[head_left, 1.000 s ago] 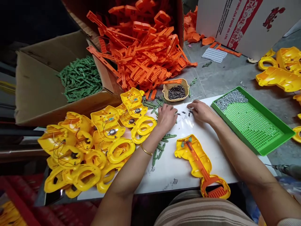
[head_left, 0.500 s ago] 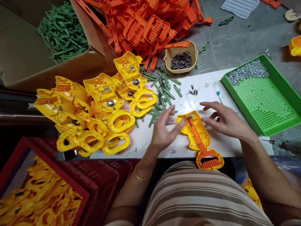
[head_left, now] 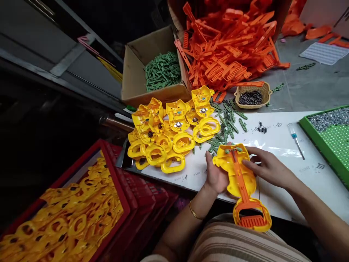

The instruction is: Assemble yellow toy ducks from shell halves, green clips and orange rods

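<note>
A yellow plastic toy shell (head_left: 233, 178) lies open side up between my hands, its handle loop near my striped shirt. An orange lever (head_left: 240, 174) runs along its inside, with a slotted grip in the handle loop. A green plastic piece (head_left: 236, 149) sits across the lever's top end. My left hand (head_left: 216, 174) cups the shell from the left, its fingers partly hidden beneath it. My right hand (head_left: 264, 164) grips the shell's upper right edge, with the thumb over the rim.
Yellow shells with wired parts (head_left: 177, 125) lie left of loose green pieces (head_left: 227, 122). Behind are a carton (head_left: 131, 72), orange levers (head_left: 231, 69) and a basket of springs (head_left: 255, 106). A screwdriver (head_left: 297, 142) and green tray (head_left: 336, 153) are right; a red crate (head_left: 125, 189) is lower left.
My hands have closed in from beside the shell and taken hold of it. The view has swung left, so the carton and red crate show more fully.
</note>
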Available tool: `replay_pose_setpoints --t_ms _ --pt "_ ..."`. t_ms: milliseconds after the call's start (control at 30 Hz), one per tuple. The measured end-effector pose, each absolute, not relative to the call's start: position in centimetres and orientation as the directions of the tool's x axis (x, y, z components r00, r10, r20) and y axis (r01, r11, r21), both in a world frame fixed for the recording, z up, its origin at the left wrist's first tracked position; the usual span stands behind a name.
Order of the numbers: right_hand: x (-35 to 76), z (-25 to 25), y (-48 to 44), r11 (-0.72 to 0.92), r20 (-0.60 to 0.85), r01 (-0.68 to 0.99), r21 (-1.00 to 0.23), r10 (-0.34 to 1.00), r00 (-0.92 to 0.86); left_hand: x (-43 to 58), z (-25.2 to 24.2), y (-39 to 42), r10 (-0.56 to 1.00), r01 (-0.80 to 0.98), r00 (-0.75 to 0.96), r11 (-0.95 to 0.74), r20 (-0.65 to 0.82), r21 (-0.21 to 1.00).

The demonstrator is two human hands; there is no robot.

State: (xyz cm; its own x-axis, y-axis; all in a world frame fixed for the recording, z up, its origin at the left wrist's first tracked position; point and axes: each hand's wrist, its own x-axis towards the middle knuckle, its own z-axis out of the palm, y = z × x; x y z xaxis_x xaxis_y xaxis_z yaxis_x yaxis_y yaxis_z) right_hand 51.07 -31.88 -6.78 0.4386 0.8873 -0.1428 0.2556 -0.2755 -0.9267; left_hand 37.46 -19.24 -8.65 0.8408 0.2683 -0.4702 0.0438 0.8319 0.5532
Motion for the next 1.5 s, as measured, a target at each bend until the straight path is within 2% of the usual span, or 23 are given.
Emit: replay_pose_setpoints --t_ms 100,167,200,233,400,600,800,900,1033,1133,1200,1267,1333,1500 --pt "52.5 -6.1 -28.0 -0.285 -0.172 0.268 -0.920 0.909 0.379 36.5 -8.0 -18.0 0.347 -0.017 0.768 0.851 -0.538 0.525" --pt "54.4 -5.6 -24.6 -0.361 -0.140 0.374 -0.854 0.853 0.503 35.8 -7.3 -17.2 0.395 -0.055 0.721 0.851 -0.569 0.521" --pt "55.3 -5.3 -22.6 -0.412 -0.083 0.457 -0.788 0.807 0.584 35.5 -7.1 -16.9 0.415 -0.072 0.703 0.849 -0.578 0.523" --pt "56.2 -5.2 -20.6 -0.475 -0.084 0.511 -0.716 0.786 0.612 35.1 -6.9 -16.6 0.428 -0.083 0.691 0.848 -0.583 0.524" --pt "57.9 -6.3 -12.7 -0.540 -0.208 0.533 -0.652 0.802 0.559 33.2 -7.1 -16.2 0.453 -0.136 0.682 0.850 -0.573 0.510" --pt "58.0 -8.4 -11.1 -0.543 -0.286 0.457 -0.705 0.807 0.517 31.9 -7.5 -16.6 0.420 -0.204 0.700 0.893 -0.577 0.402" --pt "57.6 -7.9 -10.4 -0.405 -0.231 0.363 -0.839 0.870 0.436 31.5 -8.5 -17.2 0.251 -0.146 0.817 0.961 -0.518 0.234" --pt "57.3 -6.2 -13.2 -0.306 -0.177 0.299 -0.904 0.904 0.389 31.1 -9.4 -16.9 0.177 -0.088 0.856 0.976 -0.486 0.200" --pt "57.1 -5.0 -24.7 -0.252 -0.171 0.203 -0.946 0.922 0.348 31.1 -9.5 -16.5 0.191 -0.093 0.829 0.974 -0.526 0.209" --pt "55.4 -5.6 -35.5 -0.382 -0.329 0.102 -0.919 0.881 0.339 32.4 -8.8 -16.7 0.195 -0.079 0.784 0.973 -0.590 0.216" --pt "53.8 -6.3 -41.3 -0.518 -0.476 0.017 -0.855 0.798 0.370 34.1 -8.3 -17.2 0.193 -0.070 0.763 0.974 -0.616 0.217" --pt "52.2 -6.9 -45.0 -0.606 -0.561 -0.016 -0.795 0.724 0.401 36.1 -7.9 -18.2 0.215 -0.081 0.754 0.968 -0.621 0.237" --pt "51.2 -7.2 -46.7 -0.623 -0.558 -0.015 -0.782 0.690 0.460 38.1 -7.7 -19.4 0.245 -0.088 0.743 0.958 -0.623 0.272" --pt "51.1 -7.3 -45.6 -0.604 -0.438 0.035 -0.796 0.614 0.656 41.2 -7.7 -21.4 0.292 -0.083 0.761 0.929 -0.579 0.360"
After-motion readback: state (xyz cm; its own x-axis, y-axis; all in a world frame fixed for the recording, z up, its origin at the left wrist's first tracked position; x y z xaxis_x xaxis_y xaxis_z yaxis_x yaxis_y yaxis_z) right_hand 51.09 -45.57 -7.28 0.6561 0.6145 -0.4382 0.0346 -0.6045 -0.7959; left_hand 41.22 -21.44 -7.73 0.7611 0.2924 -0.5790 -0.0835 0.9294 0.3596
